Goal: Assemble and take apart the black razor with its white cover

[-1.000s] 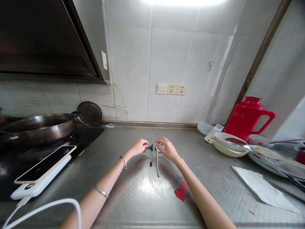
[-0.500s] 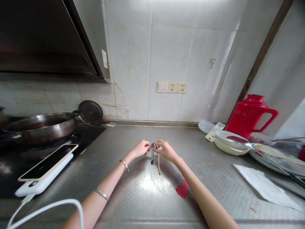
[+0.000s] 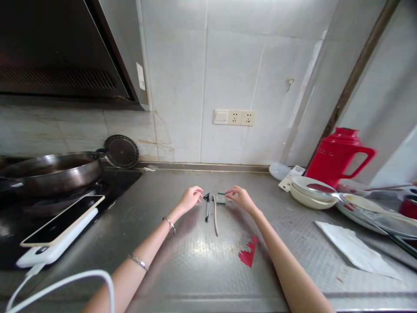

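Three small things lie close together on the steel counter [image 3: 182,269]. One is a thin black-and-silver tool with a wider dark head [image 3: 207,209], whose kind I cannot make out. To its right is a slightly bent beige stick [image 3: 215,217]. Beyond the stick lies a small clear piece with dark green edges [image 3: 220,198]. My left hand [image 3: 190,198] hovers left of the black tool's head, fingers loosely apart and holding nothing. At the right end of the green-edged piece, my right hand [image 3: 241,198] has its fingertips, loosely parted; whether they touch it is unclear.
A torn red scrap [image 3: 248,252] lies nearer me. On the left are a pan [image 3: 55,174], a phone [image 3: 61,221] on a white power bank [image 3: 55,252], and a white cable [image 3: 78,274]. Bowls [image 3: 309,198], a red thermos [image 3: 335,156] and a napkin [image 3: 355,250] are at right.
My hands were together over the small things, fingers pinched around the green-edged piece. They have moved apart to left and right, and that piece now lies in view beside the beige stick.
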`<state>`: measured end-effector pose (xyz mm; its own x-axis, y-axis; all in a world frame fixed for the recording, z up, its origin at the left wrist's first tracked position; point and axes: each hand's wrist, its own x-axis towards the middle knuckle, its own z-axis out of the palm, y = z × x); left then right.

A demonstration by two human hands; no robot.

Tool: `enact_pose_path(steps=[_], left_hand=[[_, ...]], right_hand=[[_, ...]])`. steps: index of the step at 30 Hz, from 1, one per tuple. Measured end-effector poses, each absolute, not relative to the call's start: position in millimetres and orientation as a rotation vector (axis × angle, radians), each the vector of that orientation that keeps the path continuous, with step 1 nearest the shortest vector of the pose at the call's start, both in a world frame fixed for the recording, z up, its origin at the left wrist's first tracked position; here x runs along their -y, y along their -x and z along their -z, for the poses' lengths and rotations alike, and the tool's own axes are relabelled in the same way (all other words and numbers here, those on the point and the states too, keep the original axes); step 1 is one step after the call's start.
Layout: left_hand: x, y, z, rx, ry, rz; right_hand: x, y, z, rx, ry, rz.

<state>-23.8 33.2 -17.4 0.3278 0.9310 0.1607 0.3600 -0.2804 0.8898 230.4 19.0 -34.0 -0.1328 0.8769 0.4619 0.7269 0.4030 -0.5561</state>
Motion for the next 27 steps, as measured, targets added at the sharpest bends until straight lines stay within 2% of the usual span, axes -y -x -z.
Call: enact_pose_path(steps=[27], left_hand=[[-19, 13, 26, -1.336, -2.287, -0.820]], right_hand=[[-19, -228, 46, 2.075, 1.557, -0.267]])
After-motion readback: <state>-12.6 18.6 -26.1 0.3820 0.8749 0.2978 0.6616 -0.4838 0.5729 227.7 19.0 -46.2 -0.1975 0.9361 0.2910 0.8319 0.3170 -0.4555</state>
